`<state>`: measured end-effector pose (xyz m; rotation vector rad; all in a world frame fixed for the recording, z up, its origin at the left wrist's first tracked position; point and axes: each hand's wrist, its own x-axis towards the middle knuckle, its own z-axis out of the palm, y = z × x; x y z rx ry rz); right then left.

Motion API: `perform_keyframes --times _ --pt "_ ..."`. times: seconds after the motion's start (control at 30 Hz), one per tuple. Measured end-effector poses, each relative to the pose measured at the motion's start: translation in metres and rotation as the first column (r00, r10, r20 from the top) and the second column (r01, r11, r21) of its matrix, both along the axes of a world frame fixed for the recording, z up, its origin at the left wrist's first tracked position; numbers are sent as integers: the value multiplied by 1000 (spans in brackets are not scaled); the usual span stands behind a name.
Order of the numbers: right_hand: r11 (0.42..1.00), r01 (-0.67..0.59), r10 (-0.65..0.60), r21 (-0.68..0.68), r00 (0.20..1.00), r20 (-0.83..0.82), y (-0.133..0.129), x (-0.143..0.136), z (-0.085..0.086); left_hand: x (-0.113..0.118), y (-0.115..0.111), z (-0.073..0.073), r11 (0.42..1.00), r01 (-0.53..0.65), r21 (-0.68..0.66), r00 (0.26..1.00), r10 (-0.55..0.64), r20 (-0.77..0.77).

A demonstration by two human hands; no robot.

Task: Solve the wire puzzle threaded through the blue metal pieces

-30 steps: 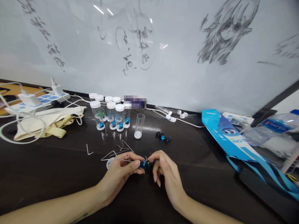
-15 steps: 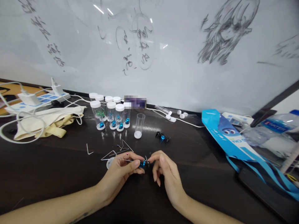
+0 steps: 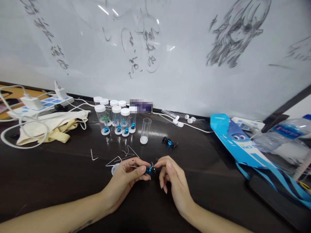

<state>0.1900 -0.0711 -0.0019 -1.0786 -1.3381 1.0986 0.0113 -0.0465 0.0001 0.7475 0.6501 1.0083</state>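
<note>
A small blue and black metal part (image 3: 148,170) is pinched between the thumb and fingers of my left hand (image 3: 126,177). A thin wire or rod runs back from it across those fingers. Close on the right, my right hand (image 3: 175,178) has bent, separated fingers, and its index fingertip is at the part's black end; whether it presses there I cannot tell. Partly behind my left hand lies a white round cap (image 3: 114,169). Bent metal wires (image 3: 119,158) rest just beyond it, beside an L-shaped hex key (image 3: 92,157). Similar black and blue parts (image 3: 169,142) lie further back.
An uncapped clear tube (image 3: 145,129) stands behind my hands. Several capped tubes (image 3: 100,119) with blue or green parts stand to its left. Loose white caps (image 3: 180,124), a cloth bag (image 3: 53,126), a power strip (image 3: 46,103), a blue package (image 3: 240,142) and a water bottle (image 3: 286,131) surround them.
Both hands keep nearly the same pose around the blue and black part. The whole view has shifted very slightly.
</note>
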Motion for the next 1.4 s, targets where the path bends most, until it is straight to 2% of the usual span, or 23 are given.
perform_keyframes --times 1.4 --pt "1000 7 -8 18 1000 23 1 0 0 0 0 0 1000 4 -6 1000 -5 -11"
